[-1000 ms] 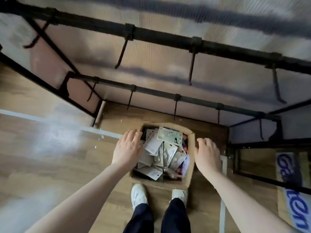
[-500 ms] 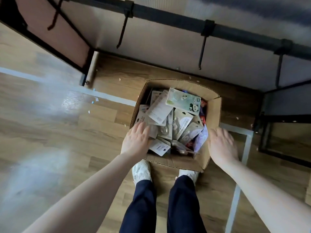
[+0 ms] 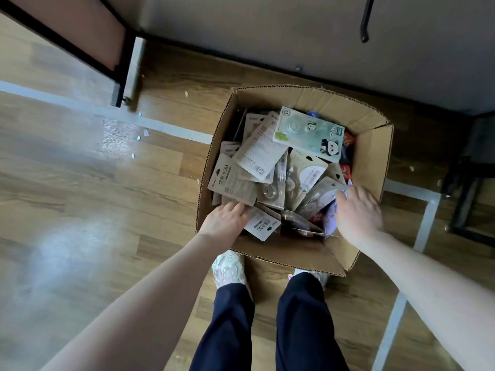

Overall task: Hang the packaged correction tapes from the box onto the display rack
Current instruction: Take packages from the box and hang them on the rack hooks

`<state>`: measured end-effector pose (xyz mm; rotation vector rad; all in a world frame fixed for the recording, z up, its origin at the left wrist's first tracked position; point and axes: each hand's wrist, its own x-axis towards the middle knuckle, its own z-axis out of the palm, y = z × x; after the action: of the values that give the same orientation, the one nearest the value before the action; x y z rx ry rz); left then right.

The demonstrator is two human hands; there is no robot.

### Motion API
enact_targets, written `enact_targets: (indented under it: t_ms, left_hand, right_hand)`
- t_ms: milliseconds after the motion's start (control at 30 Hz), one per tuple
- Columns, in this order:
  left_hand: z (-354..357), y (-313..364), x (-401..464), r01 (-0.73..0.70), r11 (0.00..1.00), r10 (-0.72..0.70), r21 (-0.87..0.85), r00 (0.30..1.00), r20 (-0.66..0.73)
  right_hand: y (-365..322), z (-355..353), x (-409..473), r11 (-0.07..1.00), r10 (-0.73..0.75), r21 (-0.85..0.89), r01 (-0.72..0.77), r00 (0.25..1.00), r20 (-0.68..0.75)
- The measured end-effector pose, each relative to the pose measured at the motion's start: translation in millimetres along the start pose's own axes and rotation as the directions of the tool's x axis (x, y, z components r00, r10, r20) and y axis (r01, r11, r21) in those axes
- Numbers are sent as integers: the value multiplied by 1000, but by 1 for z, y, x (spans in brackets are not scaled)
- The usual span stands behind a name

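The packaged correction tapes (image 3: pixel 270 167), flat kraft-card blister packs heaped in the open brown cardboard box (image 3: pixel 372 156), lie just beyond my left hand (image 3: pixel 227 218) fingertips and beside my right hand (image 3: pixel 359 212), fingers loosely spread, gripping nothing; light, stiff, slippery, best pinched by the card edge.

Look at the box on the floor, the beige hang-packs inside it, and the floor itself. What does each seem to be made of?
Box: corrugated cardboard, matte brown; fluting shows along its cut edges.
Beige hang-packs: printed card backing, matte, apparently with clear plastic blisters on some, which catch the light.
Floor: wood-look planks with visible grain and a glossy sheen; whether laminate, vinyl or real wood cannot be told.
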<state>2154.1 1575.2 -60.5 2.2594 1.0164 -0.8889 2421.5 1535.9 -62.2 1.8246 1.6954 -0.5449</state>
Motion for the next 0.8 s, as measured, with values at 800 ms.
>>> enact_targets:
  t_ms: [800]
  left_hand:
    - [30, -18, 37, 172, 985, -172, -32, 985, -3]
  right_hand:
    - [-4, -36, 106, -146, 486, 963, -226, 831, 269]
